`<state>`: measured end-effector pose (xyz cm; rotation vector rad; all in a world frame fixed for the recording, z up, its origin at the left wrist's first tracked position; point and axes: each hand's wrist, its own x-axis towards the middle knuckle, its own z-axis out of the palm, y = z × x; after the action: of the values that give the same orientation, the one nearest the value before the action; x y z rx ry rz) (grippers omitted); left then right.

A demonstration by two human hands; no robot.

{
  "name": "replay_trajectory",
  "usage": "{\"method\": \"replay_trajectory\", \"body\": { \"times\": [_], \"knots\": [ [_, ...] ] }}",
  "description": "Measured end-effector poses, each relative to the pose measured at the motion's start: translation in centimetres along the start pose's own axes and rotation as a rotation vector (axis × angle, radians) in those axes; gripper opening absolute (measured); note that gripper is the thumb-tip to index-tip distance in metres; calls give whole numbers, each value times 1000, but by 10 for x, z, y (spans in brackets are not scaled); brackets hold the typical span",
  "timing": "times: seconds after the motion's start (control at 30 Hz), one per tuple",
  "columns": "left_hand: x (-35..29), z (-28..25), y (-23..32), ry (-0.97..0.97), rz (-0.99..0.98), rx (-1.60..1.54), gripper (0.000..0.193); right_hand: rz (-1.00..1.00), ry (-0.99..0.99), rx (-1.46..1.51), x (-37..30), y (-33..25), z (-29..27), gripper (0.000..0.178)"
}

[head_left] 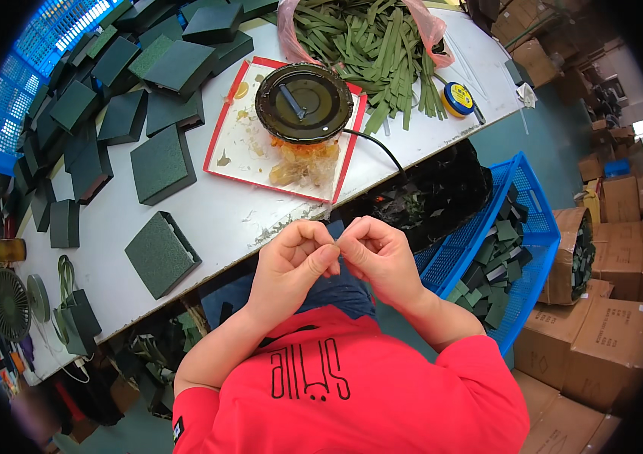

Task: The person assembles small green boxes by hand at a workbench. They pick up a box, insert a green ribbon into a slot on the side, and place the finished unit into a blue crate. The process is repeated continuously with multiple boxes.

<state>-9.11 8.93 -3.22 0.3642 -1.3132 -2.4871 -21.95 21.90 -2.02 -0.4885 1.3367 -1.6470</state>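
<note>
Just off the near edge of the table, my left grip and right grip meet tip to tip above the lap. On each, thumb and fingertips are drawn together; from this far end I cannot tell what, if anything, is pinched between them, as the fingers cover the spot.

The likeliest trouble, I judge, is a slip: a thin piece held only by the tips could drop to the lap or floor, because no table lies under it. Reaching forward carries its own risk. The cord runs from the pan over the table edge, just beyond my right grip, so a sleeve or wrist catching it could drag the pan askew. The stick lies loose in the pan and could be knocked out, smearing whatever coats it. To my left, the nearest box sits close to the edge, where a careless elbow might tip it off.

As for where the work lies: any piece in hand would be right at the meeting fingertips, hidden from me. Otherwise the pan is nearest, straight ahead and apart from both grips, on a red-edged tray. The green strips lie beyond it, and the blue crate stands off to the right, below table height.
</note>
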Motion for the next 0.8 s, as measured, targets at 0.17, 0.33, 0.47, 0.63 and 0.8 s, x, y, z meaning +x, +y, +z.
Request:
{"method": "replay_trajectory", "body": {
  "times": [0.17, 0.33, 0.47, 0.63, 0.8],
  "knots": [
    [0, 2, 1, 53, 0, 48, 12, -20, -11, -21, -2, -2, 1, 14],
    [-1, 1, 2, 37, 8, 46, 13, -39, -37, -97, -2, -2, -4, 14],
    [-1, -5, 10, -58, 12, 214, 13, 2, -97, -146, -2, -9, -8, 13],
    [-6, -1, 12, -151, -42, 144, 13, 218, -200, 112, -2, -5, -13, 17],
    [-5, 8, 0, -157, 119, 181, 13, 256, -188, 612, 6, 1, -14, 22]
  ]
}}
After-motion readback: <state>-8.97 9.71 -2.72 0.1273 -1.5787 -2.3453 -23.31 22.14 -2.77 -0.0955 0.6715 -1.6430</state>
